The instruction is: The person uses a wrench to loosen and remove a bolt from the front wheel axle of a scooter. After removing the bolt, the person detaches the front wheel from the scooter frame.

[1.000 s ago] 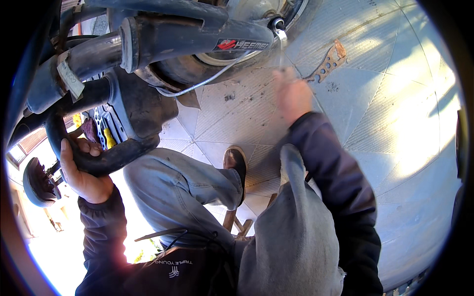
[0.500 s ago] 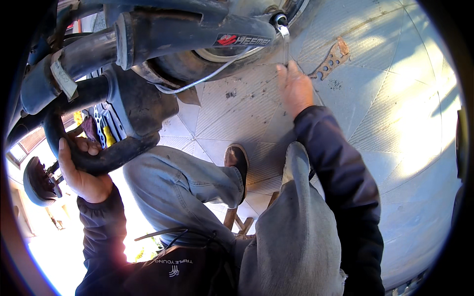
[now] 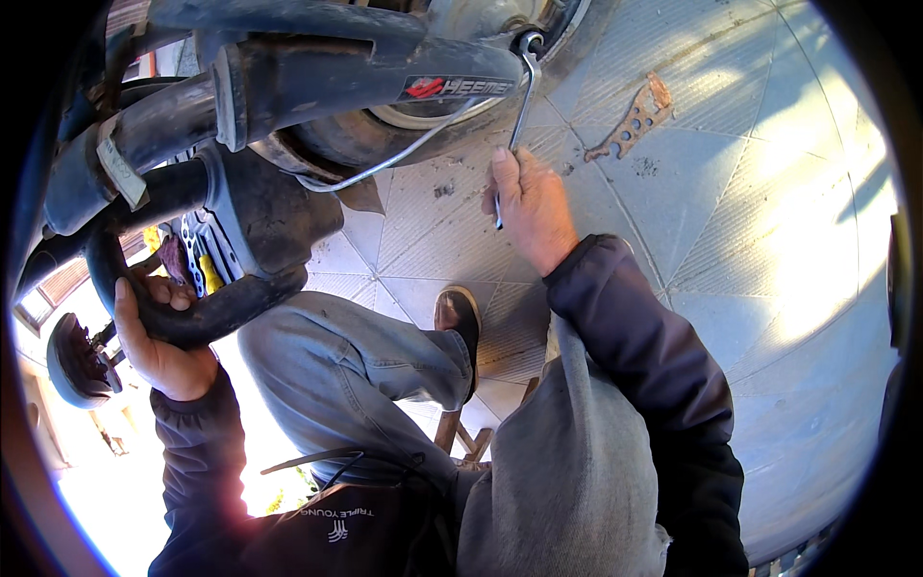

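Observation:
My right hand [image 3: 531, 207] grips a long silver wrench [image 3: 524, 101], whose head sits at a fitting [image 3: 532, 40] by the end of a dark metal tube [image 3: 365, 77] and the wheel [image 3: 433, 135]. My left hand [image 3: 159, 346] is wrapped round a curved black tube [image 3: 221, 308] beside a dark housing [image 3: 269, 221]. A thin grey cable [image 3: 389, 159] hangs below the tube. On the tiles, right of the wrench, lies a rusty flat multi-hole spanner [image 3: 636, 120].
Yellow-handled tools and other hand tools [image 3: 207, 274] lie behind the black tubing. My bent legs [image 3: 336, 356] are below, over a wooden support [image 3: 447, 433]. A small black padded part [image 3: 82, 361] juts out at the left. Sunlit tiled floor [image 3: 731, 240] spans the right.
My right hand has moved down and left with the wrench, whose handle has swung toward my body. My left hand stays on the curved tube.

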The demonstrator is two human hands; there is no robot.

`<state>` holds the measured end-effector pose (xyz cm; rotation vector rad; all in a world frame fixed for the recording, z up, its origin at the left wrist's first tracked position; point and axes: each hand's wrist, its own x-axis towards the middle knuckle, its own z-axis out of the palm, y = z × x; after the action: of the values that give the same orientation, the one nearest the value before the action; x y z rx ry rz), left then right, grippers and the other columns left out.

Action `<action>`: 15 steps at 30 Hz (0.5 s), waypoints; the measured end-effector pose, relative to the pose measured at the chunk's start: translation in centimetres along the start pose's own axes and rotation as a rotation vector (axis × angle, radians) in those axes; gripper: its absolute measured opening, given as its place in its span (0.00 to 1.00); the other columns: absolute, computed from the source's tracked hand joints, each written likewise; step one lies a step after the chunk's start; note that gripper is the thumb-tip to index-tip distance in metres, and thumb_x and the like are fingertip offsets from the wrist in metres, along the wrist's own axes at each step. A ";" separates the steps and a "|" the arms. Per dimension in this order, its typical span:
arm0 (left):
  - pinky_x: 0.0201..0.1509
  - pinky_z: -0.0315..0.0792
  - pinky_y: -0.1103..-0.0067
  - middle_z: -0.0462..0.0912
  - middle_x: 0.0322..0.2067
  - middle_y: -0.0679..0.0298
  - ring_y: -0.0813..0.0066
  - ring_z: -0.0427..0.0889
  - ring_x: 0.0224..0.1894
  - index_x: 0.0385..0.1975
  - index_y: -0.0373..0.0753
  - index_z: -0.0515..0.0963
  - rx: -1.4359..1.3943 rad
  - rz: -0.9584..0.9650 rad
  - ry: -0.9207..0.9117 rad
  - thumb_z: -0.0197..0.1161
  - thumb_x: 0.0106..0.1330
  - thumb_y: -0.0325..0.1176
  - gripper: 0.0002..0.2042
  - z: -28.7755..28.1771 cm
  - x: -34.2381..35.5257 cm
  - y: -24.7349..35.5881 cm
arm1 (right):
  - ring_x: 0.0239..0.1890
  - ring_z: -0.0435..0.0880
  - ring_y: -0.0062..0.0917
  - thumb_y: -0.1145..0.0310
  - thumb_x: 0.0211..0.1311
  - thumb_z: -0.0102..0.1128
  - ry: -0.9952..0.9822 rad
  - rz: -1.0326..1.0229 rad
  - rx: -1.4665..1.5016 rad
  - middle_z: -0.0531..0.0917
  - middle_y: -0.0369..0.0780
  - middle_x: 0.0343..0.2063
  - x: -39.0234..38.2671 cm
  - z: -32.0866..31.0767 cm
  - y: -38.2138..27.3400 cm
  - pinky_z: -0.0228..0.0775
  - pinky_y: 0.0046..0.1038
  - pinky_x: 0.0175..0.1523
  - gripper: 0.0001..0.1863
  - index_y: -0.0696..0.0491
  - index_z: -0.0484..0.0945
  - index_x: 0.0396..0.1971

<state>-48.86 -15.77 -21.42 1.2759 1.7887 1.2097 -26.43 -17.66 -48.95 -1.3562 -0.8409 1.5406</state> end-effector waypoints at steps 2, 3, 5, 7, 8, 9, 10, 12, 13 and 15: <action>0.34 0.65 0.81 0.69 0.22 0.68 0.80 0.68 0.25 0.35 0.39 0.69 0.001 0.001 0.001 0.55 0.66 0.40 0.10 0.0 0.0 0.0 | 0.14 0.72 0.18 0.56 0.71 0.40 -0.018 0.019 0.082 0.75 0.37 0.13 -0.4 0.3 -1.0 0.64 0.21 0.21 0.21 0.56 0.70 0.24; 0.34 0.65 0.81 0.69 0.22 0.68 0.80 0.69 0.25 0.35 0.39 0.69 0.002 0.003 0.002 0.55 0.66 0.40 0.10 0.0 0.0 -0.1 | 0.14 0.72 0.17 0.56 0.72 0.39 -0.048 0.055 0.157 0.75 0.37 0.13 -0.7 0.4 -1.6 0.63 0.21 0.20 0.21 0.56 0.70 0.25; 0.34 0.65 0.81 0.69 0.22 0.68 0.80 0.68 0.25 0.35 0.39 0.69 0.012 0.004 0.020 0.55 0.66 0.40 0.11 0.2 -0.1 0.0 | 0.13 0.71 0.16 0.55 0.72 0.39 -0.116 0.124 0.308 0.76 0.36 0.13 -1.3 0.6 -3.1 0.62 0.19 0.19 0.21 0.56 0.70 0.26; 0.34 0.65 0.82 0.69 0.22 0.68 0.79 0.69 0.25 0.35 0.39 0.70 0.022 0.007 0.043 0.55 0.66 0.41 0.11 0.3 -0.2 0.0 | 0.13 0.74 0.18 0.57 0.71 0.41 -0.187 0.202 0.453 0.76 0.38 0.13 -1.6 0.3 -5.3 0.64 0.21 0.19 0.21 0.57 0.71 0.26; 0.33 0.66 0.82 0.69 0.21 0.68 0.79 0.69 0.24 0.35 0.39 0.70 0.024 0.010 0.051 0.55 0.65 0.42 0.12 0.3 -0.1 0.0 | 0.13 0.75 0.20 0.57 0.71 0.41 -0.218 0.241 0.524 0.76 0.38 0.13 -1.6 0.2 -5.9 0.65 0.22 0.19 0.20 0.58 0.71 0.26; 0.33 0.66 0.82 0.69 0.20 0.68 0.78 0.70 0.24 0.35 0.39 0.71 0.027 0.012 0.061 0.55 0.65 0.43 0.12 0.3 -0.1 0.0 | 0.13 0.74 0.20 0.58 0.71 0.41 -0.193 0.228 0.519 0.76 0.38 0.13 -1.6 0.3 -5.8 0.65 0.22 0.19 0.20 0.58 0.71 0.26; 0.33 0.66 0.82 0.69 0.20 0.68 0.78 0.70 0.24 0.35 0.39 0.71 0.026 0.018 0.057 0.55 0.65 0.42 0.12 0.2 0.0 0.0 | 0.12 0.74 0.20 0.58 0.71 0.41 -0.170 0.214 0.515 0.76 0.39 0.13 -1.6 0.6 -5.5 0.64 0.23 0.19 0.20 0.58 0.70 0.26; 0.33 0.66 0.82 0.69 0.20 0.68 0.78 0.70 0.23 0.35 0.39 0.71 0.018 0.026 0.043 0.55 0.64 0.42 0.12 0.1 0.1 -0.1 | 0.12 0.74 0.20 0.58 0.71 0.41 -0.066 0.151 0.396 0.76 0.39 0.13 -1.5 1.1 -4.1 0.64 0.23 0.19 0.20 0.58 0.70 0.26; 0.33 0.66 0.81 0.69 0.20 0.68 0.78 0.70 0.24 0.35 0.39 0.71 0.016 0.018 0.044 0.55 0.65 0.42 0.12 0.3 0.1 -0.1 | 0.13 0.74 0.20 0.58 0.71 0.41 0.012 0.103 0.283 0.76 0.39 0.13 -1.1 1.6 -2.7 0.65 0.24 0.19 0.20 0.58 0.70 0.26; 0.32 0.66 0.81 0.69 0.20 0.68 0.78 0.70 0.24 0.34 0.39 0.71 0.027 0.008 0.059 0.55 0.65 0.42 0.12 0.3 0.0 -0.1 | 0.13 0.75 0.21 0.58 0.71 0.41 0.073 0.060 0.256 0.77 0.39 0.13 -0.9 2.6 -2.9 0.65 0.24 0.20 0.19 0.58 0.69 0.27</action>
<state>-48.69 -15.65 -21.59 1.2762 1.8491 1.2429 -28.49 -17.22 -45.50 -1.2510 -0.5416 1.5749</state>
